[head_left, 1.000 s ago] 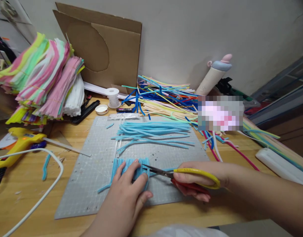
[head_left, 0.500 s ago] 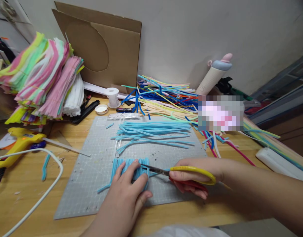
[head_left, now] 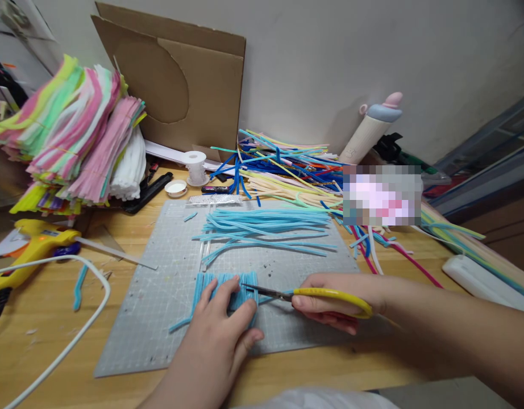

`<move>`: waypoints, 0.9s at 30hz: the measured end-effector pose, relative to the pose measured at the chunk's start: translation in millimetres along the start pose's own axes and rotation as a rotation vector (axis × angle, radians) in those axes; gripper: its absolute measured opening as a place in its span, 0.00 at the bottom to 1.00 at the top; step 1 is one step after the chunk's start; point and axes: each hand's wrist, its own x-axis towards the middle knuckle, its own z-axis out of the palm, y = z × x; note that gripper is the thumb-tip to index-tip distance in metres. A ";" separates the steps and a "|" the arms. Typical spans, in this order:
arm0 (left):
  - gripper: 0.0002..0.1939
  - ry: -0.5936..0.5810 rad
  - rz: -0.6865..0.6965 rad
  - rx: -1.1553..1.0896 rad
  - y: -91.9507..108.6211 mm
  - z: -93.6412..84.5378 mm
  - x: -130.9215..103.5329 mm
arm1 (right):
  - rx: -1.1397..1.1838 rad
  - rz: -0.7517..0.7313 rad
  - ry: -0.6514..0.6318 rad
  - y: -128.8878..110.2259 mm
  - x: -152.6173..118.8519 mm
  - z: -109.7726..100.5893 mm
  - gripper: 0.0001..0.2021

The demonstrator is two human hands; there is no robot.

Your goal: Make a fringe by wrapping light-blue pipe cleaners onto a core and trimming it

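Observation:
Light-blue pipe cleaners (head_left: 217, 283) lie in a tight row of side-by-side strands, like a wound coil, on the grey cutting mat (head_left: 138, 318). My left hand (head_left: 223, 326) bends over them with its fingers apart, holding them down against the mat. Yellow-handled scissors (head_left: 332, 298) are gripped in my right hand (head_left: 325, 309). Their blades look closed, with the tips over the strands by my left fingers. A loose blue end sticks out at the lower left. Farther up the mat lies a pile of straight light-blue pipe cleaners (head_left: 266, 221).
At left sits a yellow glue gun (head_left: 40, 244) with its white cable (head_left: 80, 329) looping across the wooden table. Bundled pipe cleaners (head_left: 74, 130) and a cardboard sheet (head_left: 211, 85) stand behind. Mixed pipe cleaners (head_left: 283, 165) and a bottle (head_left: 368, 133) are at the back right.
The scissors' handles have come together as the fingers of my right hand rose, and the blades have closed. My left hand and the blue strands stay in place.

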 end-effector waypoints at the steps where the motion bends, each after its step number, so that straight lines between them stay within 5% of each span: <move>1: 0.08 -0.002 -0.001 0.001 0.2 0.0 0.0 | 0.000 -0.010 0.000 0.5 0.0 0.3 0.30; 27: 0.08 -0.003 0.000 0.009 0.2 -0.1 0.2 | -0.148 0.049 0.103 -4.1 -5.0 9.6 0.30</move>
